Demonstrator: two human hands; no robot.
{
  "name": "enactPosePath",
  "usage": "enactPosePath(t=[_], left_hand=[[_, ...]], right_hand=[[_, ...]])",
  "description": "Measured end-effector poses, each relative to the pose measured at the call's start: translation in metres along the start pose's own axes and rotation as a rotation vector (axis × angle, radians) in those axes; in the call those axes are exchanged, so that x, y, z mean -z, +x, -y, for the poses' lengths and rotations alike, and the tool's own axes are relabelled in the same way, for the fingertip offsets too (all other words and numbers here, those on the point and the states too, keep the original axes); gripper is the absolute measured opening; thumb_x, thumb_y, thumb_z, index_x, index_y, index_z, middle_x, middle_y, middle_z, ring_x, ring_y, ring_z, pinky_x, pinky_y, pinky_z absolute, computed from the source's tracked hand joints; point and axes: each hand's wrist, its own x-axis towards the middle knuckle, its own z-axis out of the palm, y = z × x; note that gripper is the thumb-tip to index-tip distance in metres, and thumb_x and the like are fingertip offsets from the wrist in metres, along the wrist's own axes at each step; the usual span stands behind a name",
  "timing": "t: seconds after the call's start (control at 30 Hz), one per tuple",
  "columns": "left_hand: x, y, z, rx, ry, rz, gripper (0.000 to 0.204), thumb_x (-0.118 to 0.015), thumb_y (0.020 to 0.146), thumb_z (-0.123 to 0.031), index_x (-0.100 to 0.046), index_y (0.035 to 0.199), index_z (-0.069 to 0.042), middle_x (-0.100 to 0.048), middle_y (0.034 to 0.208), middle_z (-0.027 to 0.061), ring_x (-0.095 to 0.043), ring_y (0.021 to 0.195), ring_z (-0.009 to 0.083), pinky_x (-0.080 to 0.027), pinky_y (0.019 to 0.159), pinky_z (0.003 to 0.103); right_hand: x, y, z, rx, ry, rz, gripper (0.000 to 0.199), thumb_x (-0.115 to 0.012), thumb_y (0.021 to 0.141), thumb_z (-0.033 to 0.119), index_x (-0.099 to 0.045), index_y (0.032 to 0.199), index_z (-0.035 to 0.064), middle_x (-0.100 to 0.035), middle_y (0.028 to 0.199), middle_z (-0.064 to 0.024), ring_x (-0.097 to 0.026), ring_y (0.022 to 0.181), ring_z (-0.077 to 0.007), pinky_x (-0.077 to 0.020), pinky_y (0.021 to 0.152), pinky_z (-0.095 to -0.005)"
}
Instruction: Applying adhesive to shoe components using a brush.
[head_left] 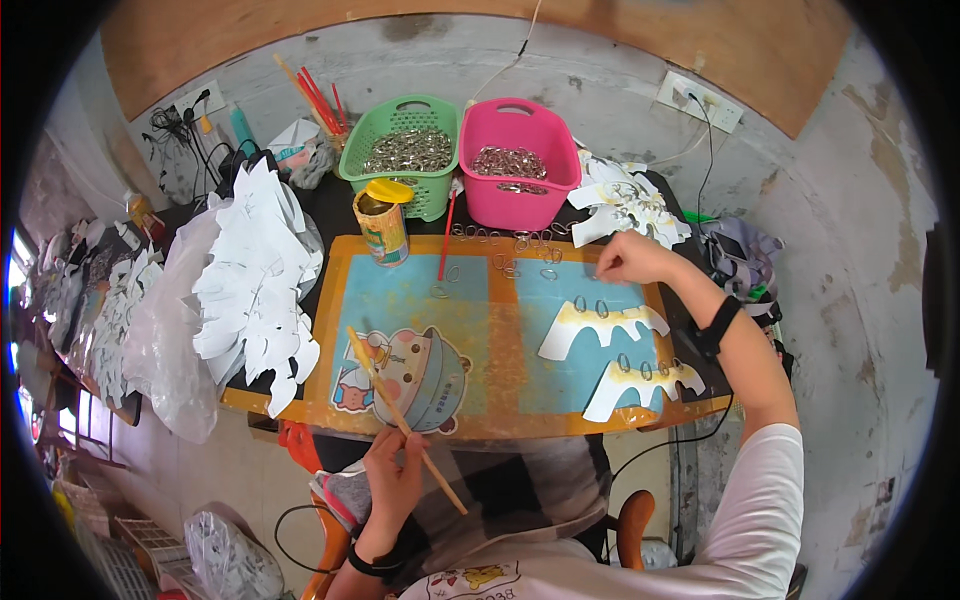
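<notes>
Orange-and-blue mat (500,330) covers the worktop (330,215). Left hand (392,478) at the near edge, grip pinched around a thin wooden stick (400,415) that slants up-left over a cartoon bowl-shaped cutout (425,375) lying on the mat. Right hand (632,258) reaches to the mat's far right edge, fingertips pressed together, probably pinching a small metal ring, too small to confirm. Loose metal rings (520,255) scattered just left of that hand. Two white-and-yellow paper cutouts (600,330) with rings on them lie below it. Green basket (405,150) and pink basket (520,165) of rings stand behind, yellow-lidded jar (383,225) in front of the green one. White cutout stack (255,280) at left.
</notes>
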Motion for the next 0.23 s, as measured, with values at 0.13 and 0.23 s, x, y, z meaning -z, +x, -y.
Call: enactPosePath(t=[0.13,0.23], left_hand=[[-0.002,0.001,0.001,-0.026,0.016,-0.047,0.019,-0.06,0.092,-0.01,-0.065,0.078,0.002,-0.056,0.072,0.0101,-0.056,0.062,0.02,-0.039,0.051,0.03],[-0.001,0.0,0.003,-0.015,0.02,-0.037,0.02,-0.06,0.093,-0.01,-0.065,0.078,0.002,-0.056,0.072,0.0104,-0.056,0.061,0.0212,-0.038,0.05,0.03]], right_hand=[[0.007,-0.024,-0.024,-0.104,0.17,0.185,0.009,-0.073,0.079,0.005,-0.073,0.086,0.0002,-0.071,0.078,-0.0082,-0.066,0.065,-0.0151,-0.0574,0.055,-0.0274],[0.002,-0.028,-0.033,-0.17,0.174,0.296,0.013,-0.073,0.081,0.006,-0.075,0.094,0.0044,-0.072,0.086,-0.0105,-0.068,0.069,-0.0152,-0.0591,0.059,-0.0289]])
